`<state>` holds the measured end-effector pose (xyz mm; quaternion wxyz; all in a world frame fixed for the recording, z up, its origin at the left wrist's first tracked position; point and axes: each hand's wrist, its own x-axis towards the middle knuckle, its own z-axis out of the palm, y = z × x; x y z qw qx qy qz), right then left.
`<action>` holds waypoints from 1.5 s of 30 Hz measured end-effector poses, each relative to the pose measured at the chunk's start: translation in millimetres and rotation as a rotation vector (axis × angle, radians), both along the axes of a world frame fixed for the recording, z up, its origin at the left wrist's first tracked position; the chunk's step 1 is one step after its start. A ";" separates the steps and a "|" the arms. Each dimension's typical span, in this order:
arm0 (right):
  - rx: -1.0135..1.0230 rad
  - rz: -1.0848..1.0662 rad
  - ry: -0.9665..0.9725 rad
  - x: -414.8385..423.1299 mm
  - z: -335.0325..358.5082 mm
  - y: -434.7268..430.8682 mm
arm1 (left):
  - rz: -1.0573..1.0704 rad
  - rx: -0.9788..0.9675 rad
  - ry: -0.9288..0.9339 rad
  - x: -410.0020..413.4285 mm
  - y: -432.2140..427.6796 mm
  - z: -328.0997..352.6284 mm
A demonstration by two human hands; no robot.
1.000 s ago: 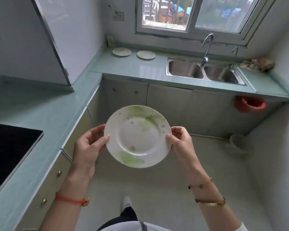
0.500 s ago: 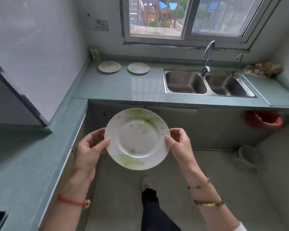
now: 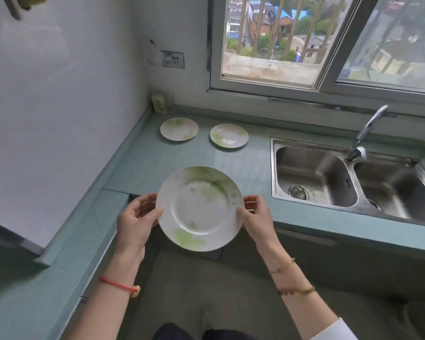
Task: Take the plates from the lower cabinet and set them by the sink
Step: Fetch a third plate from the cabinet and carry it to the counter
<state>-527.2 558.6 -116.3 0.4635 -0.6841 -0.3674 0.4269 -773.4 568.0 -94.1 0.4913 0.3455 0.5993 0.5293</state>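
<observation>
I hold a white plate with green leaf print (image 3: 199,208) level in front of me, over the front edge of the teal counter (image 3: 142,165). My left hand (image 3: 135,222) grips its left rim and my right hand (image 3: 257,219) grips its right rim, thumbs on top. Two matching plates lie flat on the counter near the back wall, the left one (image 3: 179,129) and the right one (image 3: 229,135), side by side to the left of the steel double sink (image 3: 312,175).
A curved tap (image 3: 367,133) rises behind the sink, under the window. A wall socket (image 3: 172,59) and a small switch box (image 3: 158,103) sit in the back left corner. The counter runs on along the left wall. Cabinet fronts are below the counter.
I have walked closer to the sink counter with the plate in both hands. The plate now hangs over the counter's front edge; my grip has not changed.
</observation>
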 end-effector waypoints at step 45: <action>-0.415 0.106 -0.205 -127.0 -174.3 390.6 | 0.017 -0.420 0.317 -111.6 405.2 -213.7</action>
